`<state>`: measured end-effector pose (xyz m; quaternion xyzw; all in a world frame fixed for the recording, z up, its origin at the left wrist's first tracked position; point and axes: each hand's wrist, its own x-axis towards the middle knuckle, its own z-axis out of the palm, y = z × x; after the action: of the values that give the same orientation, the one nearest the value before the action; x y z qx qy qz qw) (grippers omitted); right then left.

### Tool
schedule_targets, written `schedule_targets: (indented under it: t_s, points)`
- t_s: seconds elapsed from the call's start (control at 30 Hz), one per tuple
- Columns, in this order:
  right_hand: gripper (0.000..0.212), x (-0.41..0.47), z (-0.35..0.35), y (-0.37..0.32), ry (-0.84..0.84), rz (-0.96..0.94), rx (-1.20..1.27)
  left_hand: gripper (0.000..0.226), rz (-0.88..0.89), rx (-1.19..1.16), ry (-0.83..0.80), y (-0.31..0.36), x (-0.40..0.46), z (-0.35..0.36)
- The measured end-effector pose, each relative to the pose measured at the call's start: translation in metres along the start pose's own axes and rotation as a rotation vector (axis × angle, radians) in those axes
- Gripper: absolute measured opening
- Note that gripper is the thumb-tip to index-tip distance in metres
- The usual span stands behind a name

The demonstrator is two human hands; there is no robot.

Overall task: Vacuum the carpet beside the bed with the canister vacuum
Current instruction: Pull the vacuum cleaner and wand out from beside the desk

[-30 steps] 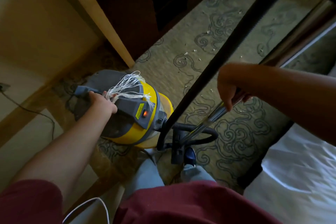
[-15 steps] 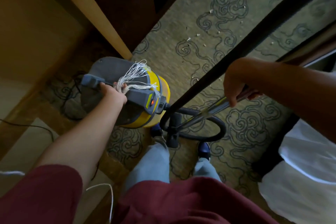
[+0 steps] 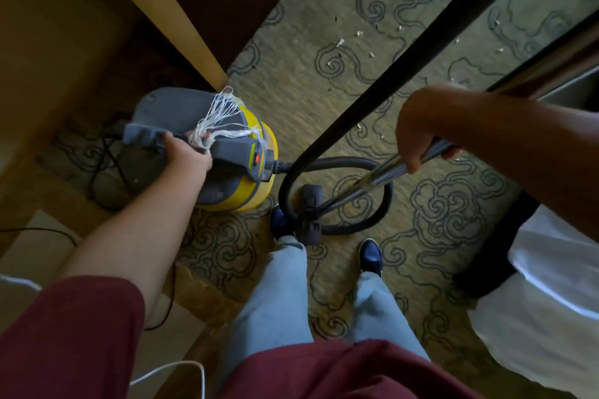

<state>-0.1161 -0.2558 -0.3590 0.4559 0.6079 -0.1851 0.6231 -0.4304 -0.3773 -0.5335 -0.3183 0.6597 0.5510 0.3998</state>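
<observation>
Left hand [image 3: 188, 155] is wrapped tight around the grey carry handle [image 3: 194, 146] on top of the yellow canister vacuum [image 3: 256, 185], white strings [image 3: 220, 120] tangled just beside the knuckles. Right of the canister, the right hand [image 3: 418, 136] grips the metal wand [image 3: 382, 175], which slants down to the floor head [image 3: 311, 214] beside the canister's base. The black hose [image 3: 405, 65] loops from the canister's front. Scraps [image 3: 340, 42] dot the patterned carpet [image 3: 453, 204] beyond the canister; white bedding [image 3: 551, 285] lies far right of it.

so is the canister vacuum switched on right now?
Probably on: the rocker switch on the canister vacuum glows orange-red. Suction itself cannot be seen. Left hand grips its handle; right hand holds the metal wand.
</observation>
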Motion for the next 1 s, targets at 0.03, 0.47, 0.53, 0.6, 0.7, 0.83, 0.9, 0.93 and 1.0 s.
schedule_targets:
  t_s: [0.03, 0.47, 0.53, 0.6, 0.7, 0.83, 0.9, 0.93, 1.0]
  points:
    - [0.031, 0.002, -0.002, -0.004, 0.002, -0.005, -0.051, 0.047, -0.026, -0.043, -0.036, -0.002, 0.007, 0.0]
    - [0.038, -0.009, -0.013, -0.008, 0.102, -0.033, -0.256, 0.04, -0.084, 0.3, -0.057, 0.016, 0.019, -0.004]
    - [0.04, -0.016, -0.006, -0.006, 0.137, -0.058, -0.26, 0.042, -0.096, 0.376, -0.036, 0.014, 0.015, -0.007]
    - [0.043, -0.017, 0.003, -0.006, 0.17, -0.075, -0.253, 0.039, -0.092, 0.449, -0.017, 0.013, 0.003, -0.007]
    - [0.047, -0.025, 0.018, 0.002, 0.195, -0.078, -0.253, 0.037, -0.096, 0.556, -0.044, 0.002, -0.03, -0.002]
    - [0.042, -0.049, 0.043, 0.031, 0.208, -0.091, -0.244, 0.053, -0.048, 0.637, -0.081, -0.025, -0.084, 0.004]
    - [0.04, -0.065, 0.059, 0.053, 0.216, -0.095, -0.231, 0.059, -0.014, 0.651, -0.076, -0.041, -0.109, 0.005]
    - [0.038, -0.073, 0.068, 0.067, 0.226, -0.095, -0.215, 0.06, -0.002, 0.655, -0.085, -0.05, -0.124, 0.005]
    - [0.031, -0.092, 0.09, 0.096, 0.259, -0.096, -0.186, 0.06, 0.022, 0.648, -0.095, -0.071, -0.152, 0.002]
